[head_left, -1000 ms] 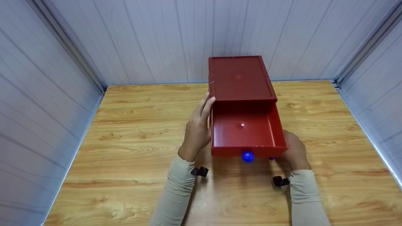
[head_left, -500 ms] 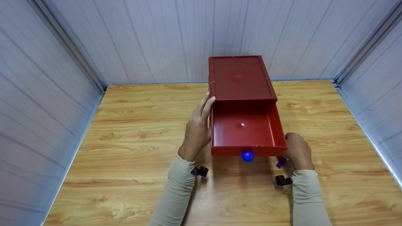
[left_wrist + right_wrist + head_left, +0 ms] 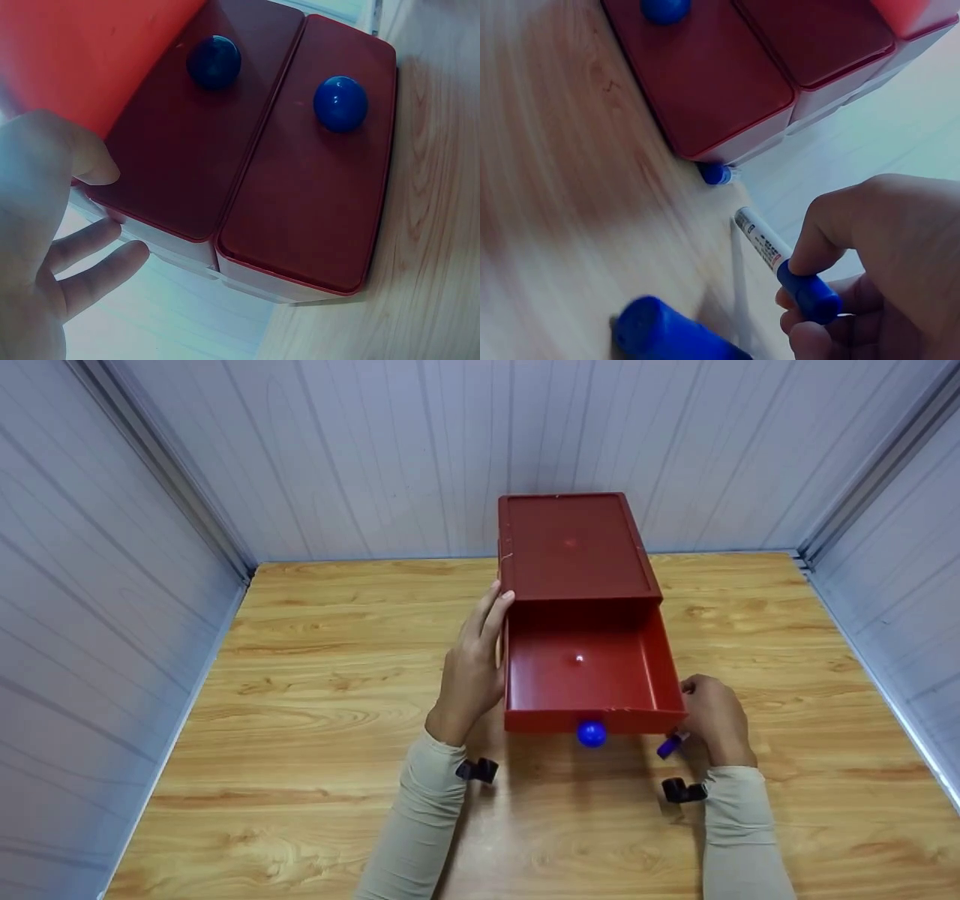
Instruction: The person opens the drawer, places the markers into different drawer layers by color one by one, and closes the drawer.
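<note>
A red drawer cabinet point(image 3: 577, 547) stands near the back wall, its top drawer point(image 3: 544, 721) pulled out, with a blue ball knob point(image 3: 592, 733). My left hand point(image 3: 469, 675) rests along the cabinet's left side, fingers straight, thumb point(image 3: 94, 161) at the front of a closed lower drawer. Beside the cabinet's right front corner, my right hand point(image 3: 716, 720) pinches a white marker point(image 3: 761, 238) by its blue-capped end. A second blue-capped marker point(image 3: 679, 330) shows low in the right wrist view, its other end out of frame. Another blue cap point(image 3: 716, 174) pokes out by the cabinet's bottom corner.
Two closed lower drawers, each with a blue knob point(image 3: 341, 103), sit under the open one. The wooden table point(image 3: 337, 660) is enclosed by white panel walls point(image 3: 360, 450) at the back and sides. A black wrist camera mount point(image 3: 682, 790) sticks out from the right sleeve.
My right hand has shifted slightly right, away from the drawer's corner. The blue marker cap beneath it has come further into view. Left hand, cabinet and drawer hold still.
</note>
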Available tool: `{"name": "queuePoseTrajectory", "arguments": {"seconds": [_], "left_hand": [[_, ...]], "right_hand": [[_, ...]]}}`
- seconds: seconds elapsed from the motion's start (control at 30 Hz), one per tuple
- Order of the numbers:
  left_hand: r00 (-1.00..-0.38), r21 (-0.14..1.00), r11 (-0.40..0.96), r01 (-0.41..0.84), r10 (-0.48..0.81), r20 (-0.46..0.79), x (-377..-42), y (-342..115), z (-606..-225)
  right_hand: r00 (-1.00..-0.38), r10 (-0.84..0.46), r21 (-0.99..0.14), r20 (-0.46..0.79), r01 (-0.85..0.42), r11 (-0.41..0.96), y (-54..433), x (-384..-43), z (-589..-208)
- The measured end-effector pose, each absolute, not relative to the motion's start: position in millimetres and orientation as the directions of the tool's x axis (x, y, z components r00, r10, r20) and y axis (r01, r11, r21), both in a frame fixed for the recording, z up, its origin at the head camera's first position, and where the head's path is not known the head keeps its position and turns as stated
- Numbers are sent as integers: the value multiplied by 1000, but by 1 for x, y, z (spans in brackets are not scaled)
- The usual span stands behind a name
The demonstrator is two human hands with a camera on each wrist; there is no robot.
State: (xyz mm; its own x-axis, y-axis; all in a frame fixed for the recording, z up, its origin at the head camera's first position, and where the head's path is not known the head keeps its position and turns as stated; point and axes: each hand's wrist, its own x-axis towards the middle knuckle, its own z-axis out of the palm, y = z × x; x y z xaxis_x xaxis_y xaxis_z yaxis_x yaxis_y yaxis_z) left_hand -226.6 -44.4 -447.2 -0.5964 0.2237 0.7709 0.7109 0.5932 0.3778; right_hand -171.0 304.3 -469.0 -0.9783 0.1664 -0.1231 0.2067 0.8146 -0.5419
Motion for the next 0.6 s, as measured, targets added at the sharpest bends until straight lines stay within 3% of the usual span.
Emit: {"name": "queuePoseTrajectory", "arguments": {"seconds": [0.23, 0.6], "left_hand": [[-591, 370, 597, 712, 225, 775, -226, -45, -446], [-606, 382, 594, 708, 234, 760, -225, -45, -446]], "right_hand": [[-964, 202, -593, -171, 265, 760, 305, -170, -460], [-951, 284, -636, -120, 293, 714, 306, -166, -454]]}}
